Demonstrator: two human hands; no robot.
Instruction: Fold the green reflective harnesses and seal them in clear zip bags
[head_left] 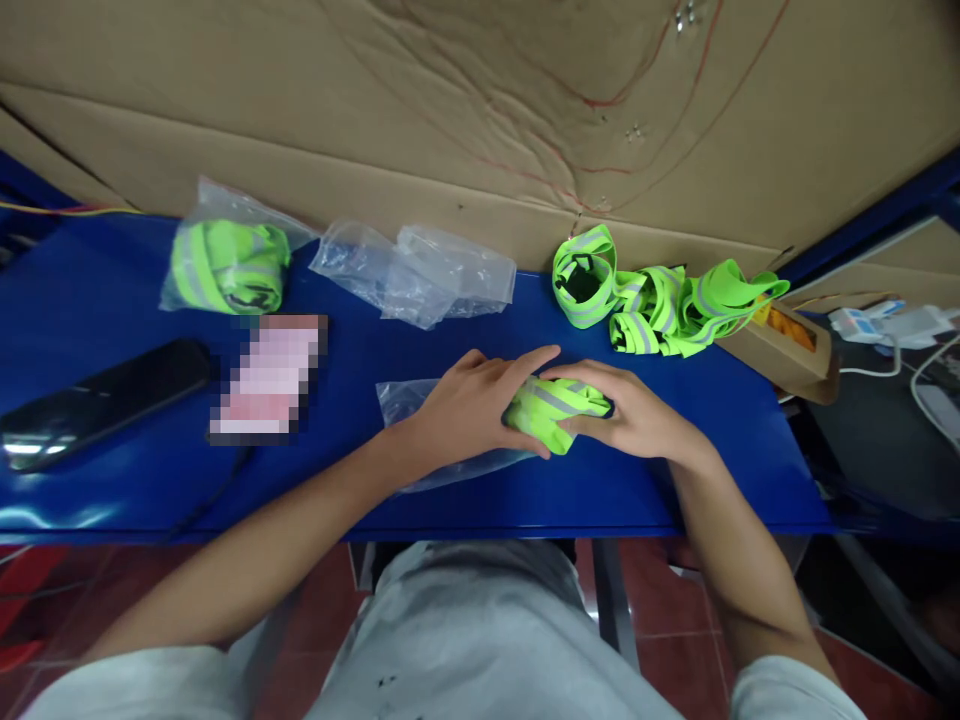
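Note:
A rolled neon-green reflective safety belt [564,402] with silver stripes lies between my two hands over the blue table. My right hand [637,408] grips its right end between thumb and fingers. My left hand [480,400] is around the left end, index finger stretched out and thumb below, holding a clear plastic bag [469,470]. The belt's left part appears to be inside the bag's mouth. Most of the bag lies flat under my left hand and wrist, partly hidden by them.
Several loose reflective belts [660,310] are heaped at the back right beside a cardboard box [787,345]. Clear bags [420,275] lie at the back middle. A bagged belt [229,265], a pixelated phone-like object [266,380] and a black glossy case [105,395] are on the left.

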